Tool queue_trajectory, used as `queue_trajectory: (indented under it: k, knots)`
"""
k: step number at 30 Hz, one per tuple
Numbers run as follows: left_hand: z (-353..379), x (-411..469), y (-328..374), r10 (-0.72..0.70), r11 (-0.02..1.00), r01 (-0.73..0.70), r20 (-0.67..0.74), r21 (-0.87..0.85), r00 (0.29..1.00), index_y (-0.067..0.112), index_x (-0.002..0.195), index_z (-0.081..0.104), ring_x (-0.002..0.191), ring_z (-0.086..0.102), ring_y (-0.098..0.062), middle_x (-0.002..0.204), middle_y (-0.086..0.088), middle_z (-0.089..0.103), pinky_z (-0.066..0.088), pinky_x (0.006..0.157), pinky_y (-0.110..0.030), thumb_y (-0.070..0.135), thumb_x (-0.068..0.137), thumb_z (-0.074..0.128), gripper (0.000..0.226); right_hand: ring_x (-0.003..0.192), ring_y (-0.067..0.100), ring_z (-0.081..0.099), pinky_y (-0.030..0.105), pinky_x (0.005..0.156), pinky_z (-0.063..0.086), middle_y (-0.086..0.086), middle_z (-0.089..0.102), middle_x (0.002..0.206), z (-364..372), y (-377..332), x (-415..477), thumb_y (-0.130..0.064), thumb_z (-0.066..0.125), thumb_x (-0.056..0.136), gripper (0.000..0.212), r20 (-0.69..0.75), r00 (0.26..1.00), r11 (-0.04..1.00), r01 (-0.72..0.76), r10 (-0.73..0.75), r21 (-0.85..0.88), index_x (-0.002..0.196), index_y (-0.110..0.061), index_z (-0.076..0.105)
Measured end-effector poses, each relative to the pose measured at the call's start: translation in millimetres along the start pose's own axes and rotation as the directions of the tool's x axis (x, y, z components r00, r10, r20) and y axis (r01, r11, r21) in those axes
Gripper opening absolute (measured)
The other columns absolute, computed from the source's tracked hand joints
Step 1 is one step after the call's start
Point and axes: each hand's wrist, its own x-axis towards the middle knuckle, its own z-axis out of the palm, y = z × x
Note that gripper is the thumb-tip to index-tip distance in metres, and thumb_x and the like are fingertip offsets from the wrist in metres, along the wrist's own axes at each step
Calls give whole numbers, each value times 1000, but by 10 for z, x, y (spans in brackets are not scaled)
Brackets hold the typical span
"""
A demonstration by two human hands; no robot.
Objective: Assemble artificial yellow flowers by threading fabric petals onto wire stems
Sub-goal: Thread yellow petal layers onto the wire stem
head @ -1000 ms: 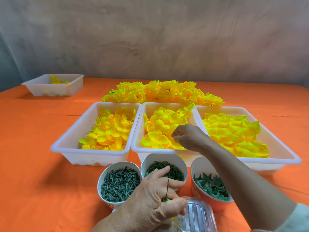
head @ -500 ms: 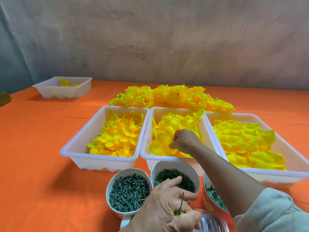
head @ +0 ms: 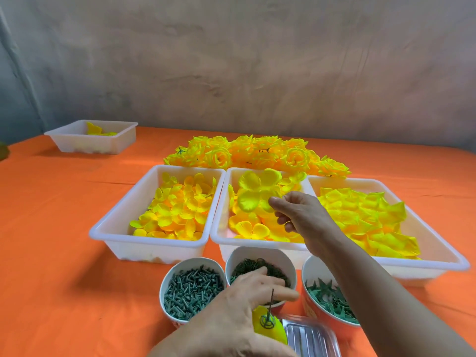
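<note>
Orange tablecloth (head: 51, 228) bears white trays (head: 152, 240) before grey wall (head: 231, 60).

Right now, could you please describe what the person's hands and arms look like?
Both the left hand and the right hand are bare, ungloved. The right forearm is uncovered to the frame edge; no sleeve, watch or bracelet shows.

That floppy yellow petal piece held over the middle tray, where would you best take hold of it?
Pinch the edge of one lobe, coming from the near right, as the right hand does. The petal piece is thin, flat and four-lobed, so an edge pinch likely leaves its centre free for the wire stem in the left hand.
</note>
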Motion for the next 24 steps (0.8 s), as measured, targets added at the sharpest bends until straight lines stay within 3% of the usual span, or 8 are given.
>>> queue_trajectory:
  k: [2, 6, 9, 12, 16, 20, 22, 24]
  knots:
    - [-76, -131, 16, -9, 977, -10, -88, -215, 996, 68, 126, 48, 143, 28, 4, 142, 42, 38, 23, 117, -26, 80, 53, 72, 78, 56, 10, 60, 21, 46, 43, 1, 59, 64, -25, -45, -133, -15, 72, 86, 26, -42, 995, 996, 89, -88, 26, 72, -16, 49]
    - [-310, -268, 62, -224, 726, -55, -311, -686, 924, 29, 116, 72, 120, 62, -17, 125, 0, 69, 49, 101, -34, 95, 48, 59, 96, 61, 23, 61, 30, 51, 50, 0, 55, 62, -33, -85, -412, -9, 73, 83, 31, -167, 899, 903, 366, -405, -225, 67, -18, 48]
    - [-486, -217, 175, -404, 569, 3, -277, -822, 872, 17, 105, 77, 101, 71, -24, 109, -12, 73, 56, 85, -34, 97, 40, 57, 105, 62, 24, 54, 36, 56, 49, -1, 57, 68, 0, -95, -617, -6, 70, 82, 22, -43, 651, 556, 609, -758, -566, 71, -14, 53]
    - [-582, -153, 295, -463, 444, 14, -216, -896, 859, 15, 99, 79, 89, 72, -26, 104, -13, 73, 54, 85, -41, 92, 51, 57, 93, 69, 32, 57, 40, 54, 50, 10, 62, 80, 15, -82, -761, -1, 62, 85, 10, 226, 435, 165, 695, -872, -700, 76, -6, 60]
    - [-580, -76, 471, -492, 437, -4, -243, -899, 836, 17, 90, 78, 71, 70, -20, 88, -8, 73, 55, 75, -36, 56, 65, 70, 47, 83, 33, 61, 40, 62, 53, 11, 67, 93, -25, -28, -879, 4, 63, 85, 13, 329, 342, -7, 685, -880, -729, 82, -7, 67]
    - [-515, -33, 538, -524, 509, -26, -333, -860, 784, 13, 94, 70, 58, 67, -13, 75, -4, 72, 54, 51, -25, 17, 63, 72, 32, 90, 30, 64, 37, 72, 53, 9, 68, 100, -42, -24, -955, 7, 53, 86, 21, 221, 398, 137, 698, -890, -703, 89, -7, 69]
    - [-511, -39, 555, -512, 529, -49, -365, -847, 778, 15, 83, 72, 57, 67, -14, 74, -4, 73, 52, 48, -24, 14, 64, 71, 19, 91, 24, 67, 33, 76, 52, 4, 69, 102, -37, -46, -983, 0, 44, 86, 28, 49, 554, 413, 674, -831, -612, 98, -12, 66]
    - [-521, -51, 582, -488, 541, -67, -378, -838, 787, 18, 73, 74, 57, 68, -14, 75, -5, 75, 53, 48, -24, 14, 65, 71, 9, 87, 15, 69, 30, 74, 54, -5, 71, 99, -21, -128, -1005, -12, 46, 95, 18, -91, 789, 764, 549, -607, -337, 101, -23, 59]
